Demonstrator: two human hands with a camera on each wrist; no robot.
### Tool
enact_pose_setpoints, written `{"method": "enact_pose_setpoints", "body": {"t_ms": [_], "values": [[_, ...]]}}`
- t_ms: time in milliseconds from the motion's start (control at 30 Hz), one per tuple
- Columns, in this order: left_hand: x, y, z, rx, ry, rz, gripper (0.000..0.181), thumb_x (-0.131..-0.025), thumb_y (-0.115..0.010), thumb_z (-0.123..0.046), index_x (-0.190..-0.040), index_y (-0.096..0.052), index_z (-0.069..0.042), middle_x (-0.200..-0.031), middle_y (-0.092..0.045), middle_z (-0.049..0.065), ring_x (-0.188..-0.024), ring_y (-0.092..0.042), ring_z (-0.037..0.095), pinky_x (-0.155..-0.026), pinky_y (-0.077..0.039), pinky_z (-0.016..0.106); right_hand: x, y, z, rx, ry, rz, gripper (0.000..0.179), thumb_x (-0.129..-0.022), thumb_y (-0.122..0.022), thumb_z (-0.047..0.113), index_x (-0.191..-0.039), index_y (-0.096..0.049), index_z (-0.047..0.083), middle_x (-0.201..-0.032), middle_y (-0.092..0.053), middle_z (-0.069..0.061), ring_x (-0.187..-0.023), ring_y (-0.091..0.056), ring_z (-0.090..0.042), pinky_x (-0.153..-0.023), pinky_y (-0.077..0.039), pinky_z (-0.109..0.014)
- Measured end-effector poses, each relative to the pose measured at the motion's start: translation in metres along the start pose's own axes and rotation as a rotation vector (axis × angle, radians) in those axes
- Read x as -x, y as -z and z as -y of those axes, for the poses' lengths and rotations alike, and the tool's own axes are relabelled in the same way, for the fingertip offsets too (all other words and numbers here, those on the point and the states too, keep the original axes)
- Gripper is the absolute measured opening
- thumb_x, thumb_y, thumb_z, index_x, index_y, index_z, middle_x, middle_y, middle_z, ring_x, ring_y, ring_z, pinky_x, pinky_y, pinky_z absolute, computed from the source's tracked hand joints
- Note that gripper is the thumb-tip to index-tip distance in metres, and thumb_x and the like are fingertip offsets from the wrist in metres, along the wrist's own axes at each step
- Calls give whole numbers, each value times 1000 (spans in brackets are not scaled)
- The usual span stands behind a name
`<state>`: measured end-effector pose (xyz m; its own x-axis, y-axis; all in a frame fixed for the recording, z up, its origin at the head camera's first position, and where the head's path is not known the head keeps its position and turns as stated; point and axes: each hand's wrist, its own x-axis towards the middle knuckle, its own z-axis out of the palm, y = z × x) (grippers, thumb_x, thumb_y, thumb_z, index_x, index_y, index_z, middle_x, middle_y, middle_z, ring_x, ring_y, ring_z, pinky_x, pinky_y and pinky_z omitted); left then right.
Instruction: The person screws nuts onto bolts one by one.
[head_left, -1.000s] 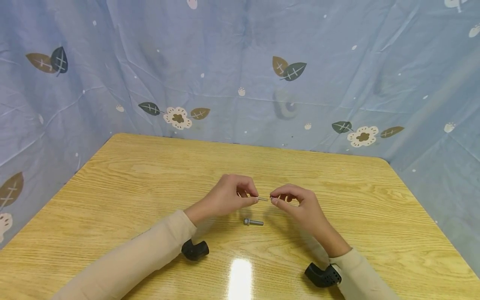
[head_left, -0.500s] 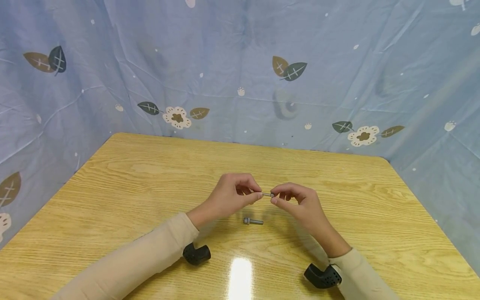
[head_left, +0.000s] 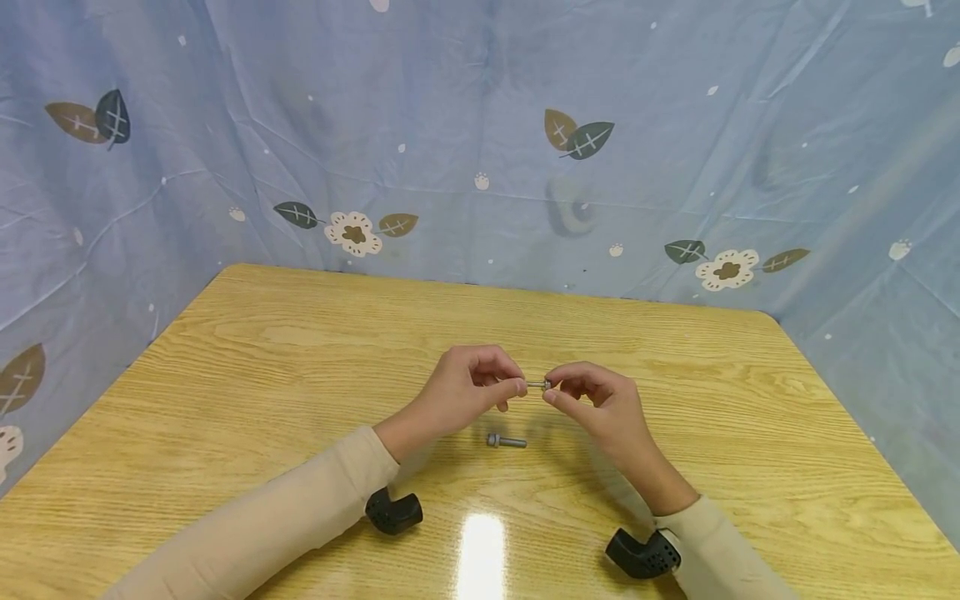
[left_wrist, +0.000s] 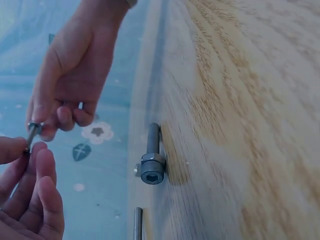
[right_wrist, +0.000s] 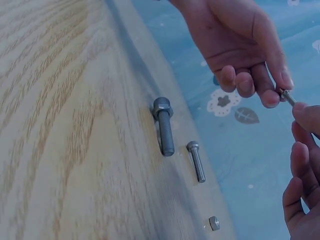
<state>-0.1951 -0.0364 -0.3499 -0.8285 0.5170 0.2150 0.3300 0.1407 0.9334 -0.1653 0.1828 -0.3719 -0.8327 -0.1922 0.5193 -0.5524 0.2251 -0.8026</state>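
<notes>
My left hand (head_left: pixel 476 392) pinches one end of a thin metal bolt (head_left: pixel 536 385) between thumb and fingers, above the table. At the bolt's other end, the fingertips of my right hand (head_left: pixel 600 400) pinch a small nut (head_left: pixel 548 384), which meets the bolt's tip. The left wrist view shows the nut (left_wrist: pixel 34 126) around the bolt's end; how far it is threaded on I cannot tell. Below the hands, a thicker grey socket-head bolt (head_left: pixel 507 441) with a nut by its head lies on the table.
On the wooden table (head_left: pixel 300 333) a smaller socket-head bolt (right_wrist: pixel 197 161) and a loose nut (right_wrist: pixel 214 223) lie near the thicker bolt in the right wrist view. A blue patterned cloth (head_left: pixel 480 125) hangs behind the table.
The bolt and nut were apart one second ago and now meet. Both hands rise slightly, the left shifting a little right. The thicker bolt stays on the table.
</notes>
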Motion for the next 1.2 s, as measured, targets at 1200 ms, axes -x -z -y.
{"method": "enact_pose_setpoints", "body": {"t_ms": [1200], "values": [[17, -6, -1, -170, -123, -142, 3, -89, -71, -18, -88, -73, -15, -88, -71, -4, -69, -64, 9, -60, -54, 26, 2, -2, 4, -13, 15, 97, 21, -91, -60, -4, -111, -63, 4, -103, -65, -3, -84, -61, -15, -73, -53, -24]]}}
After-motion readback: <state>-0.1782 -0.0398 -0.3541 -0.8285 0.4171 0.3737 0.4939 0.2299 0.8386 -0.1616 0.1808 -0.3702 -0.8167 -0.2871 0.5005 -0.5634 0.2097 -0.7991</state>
